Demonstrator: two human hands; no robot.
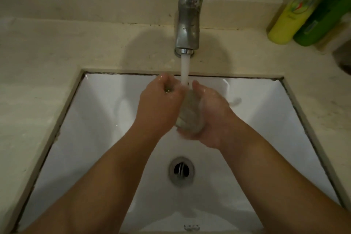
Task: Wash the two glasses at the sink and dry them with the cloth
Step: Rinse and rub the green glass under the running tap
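Rinsing a glass under the running tap

Our right hand (209, 118) cradles the glass (190, 114) over the sink (266, 119), fingers curled round it, tilted so the stream (184, 68) runs over it; our left hand (159, 100) pinches its rim, fingers bent, probably to rub it clean.

1 head view looks steeply down, close over the sink (91, 100), facing the tap (188, 21) and back wall.

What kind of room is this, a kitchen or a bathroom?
Probably a bathroom, though I can't be sure: a white sink set in a stone counter, a chrome tap running, and yellow and green bottles beside tiled wall.
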